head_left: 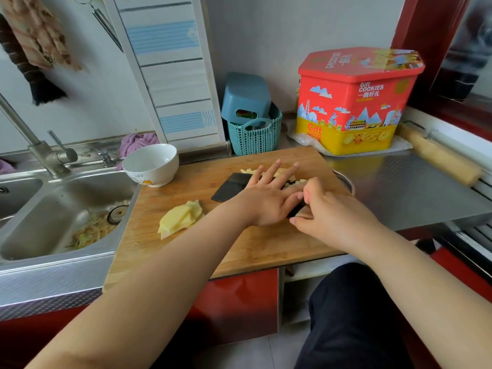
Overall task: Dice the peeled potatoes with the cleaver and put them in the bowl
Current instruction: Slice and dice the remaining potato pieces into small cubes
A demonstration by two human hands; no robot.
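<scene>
the left hand (pixel 269 193) is lying flat, fingers straight, pressing potato cubes (pixel 277 173) onto the dark cleaver (pixel 231 187) blade. the right hand (pixel 330 209) is curling round the cleaver handle. i think cubes could be sliding off if the blade is tipping on the way to a bowl. the white bowl (pixel 151 163) is sitting far left on the cutting board (pixel 239 243); a metal bowl rim (pixel 346 182) is peeking out right behind the hands. potato slices (pixel 181 219) are waiting near left, uncut. the sink (pixel 53 214) is just beside the board, so bits could be falling in. a cookie tin (pixel 356 102) is standing far right.

1 head-worn wide-angle view looks forward and down, close over the cutting board (pixel 239 246) and counter edge.
</scene>
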